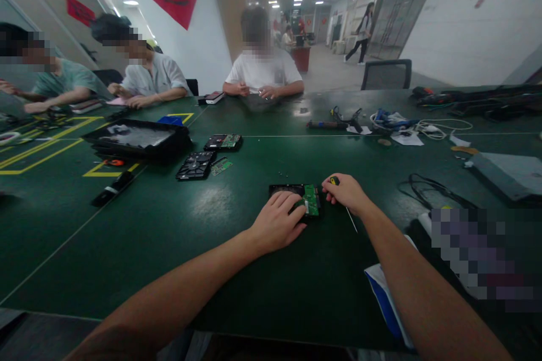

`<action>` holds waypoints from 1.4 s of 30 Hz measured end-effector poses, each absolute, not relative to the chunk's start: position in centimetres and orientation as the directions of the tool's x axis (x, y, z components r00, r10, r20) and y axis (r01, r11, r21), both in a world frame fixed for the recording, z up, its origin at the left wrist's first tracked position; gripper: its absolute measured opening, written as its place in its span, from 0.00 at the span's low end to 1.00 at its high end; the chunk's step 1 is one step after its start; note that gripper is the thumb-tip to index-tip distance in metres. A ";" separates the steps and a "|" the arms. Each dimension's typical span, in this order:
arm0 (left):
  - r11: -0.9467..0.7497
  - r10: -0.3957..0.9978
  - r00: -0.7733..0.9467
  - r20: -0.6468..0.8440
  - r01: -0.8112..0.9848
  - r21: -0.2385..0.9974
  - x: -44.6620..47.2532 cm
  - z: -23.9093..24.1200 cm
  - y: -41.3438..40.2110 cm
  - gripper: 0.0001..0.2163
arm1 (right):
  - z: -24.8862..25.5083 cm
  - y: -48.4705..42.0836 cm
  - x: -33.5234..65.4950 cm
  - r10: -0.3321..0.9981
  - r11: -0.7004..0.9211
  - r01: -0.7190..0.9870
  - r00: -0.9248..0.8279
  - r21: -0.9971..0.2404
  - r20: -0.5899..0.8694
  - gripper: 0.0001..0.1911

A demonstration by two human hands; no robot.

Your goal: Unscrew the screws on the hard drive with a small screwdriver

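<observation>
A hard drive (312,198) with a green circuit board lies on the table in front of me. My left hand (280,220) rests over its left and near part, fingers bent across the top and thumb by the near edge, holding it against the table. Just right of the drive, my right hand (345,194) is closed around a screwdriver (335,180) with a yellow and black handle. The thin shaft points down toward me, away from the drive. A few tiny screws (283,174) lie beyond the drive.
Further left are two more hard drives (195,165) (223,141), a loose circuit board (222,166) and a black tray (139,138). Cables (393,121) and a metal box (508,172) occupy the right. A blue and white packet (387,299) lies beneath my right forearm. Several people sit across the table.
</observation>
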State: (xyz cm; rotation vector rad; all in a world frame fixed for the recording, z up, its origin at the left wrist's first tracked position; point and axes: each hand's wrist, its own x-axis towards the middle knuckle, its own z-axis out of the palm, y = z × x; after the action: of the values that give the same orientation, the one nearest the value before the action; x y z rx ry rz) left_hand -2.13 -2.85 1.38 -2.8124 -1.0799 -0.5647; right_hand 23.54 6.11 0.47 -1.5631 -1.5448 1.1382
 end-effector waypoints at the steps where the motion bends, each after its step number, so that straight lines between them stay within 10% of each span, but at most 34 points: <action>1: -0.743 0.643 0.676 0.359 0.665 0.079 -2.3 1.6 -2.5 0.23 | 0.5 6.1 23.6 0.988 -0.088 0.424 -0.076 -0.901 -0.132 0.02; 7: -0.699 0.706 0.626 0.330 0.691 0.184 -3.6 1.1 -0.4 0.40 | 1.0 5.8 23.4 0.984 -0.087 0.423 -0.105 -0.902 -0.145 0.06; 42: -0.633 0.771 0.605 0.198 0.762 0.133 -3.2 1.6 -2.7 0.28 | 2.7 4.9 23.5 0.895 -0.207 0.267 -0.336 -0.941 -0.293 0.14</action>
State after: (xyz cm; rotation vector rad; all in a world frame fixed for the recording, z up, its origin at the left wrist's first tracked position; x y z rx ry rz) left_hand -3.16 -2.75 1.58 -2.8464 -1.3598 -0.3776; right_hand 23.54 4.95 2.71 -1.3766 -1.5370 1.5805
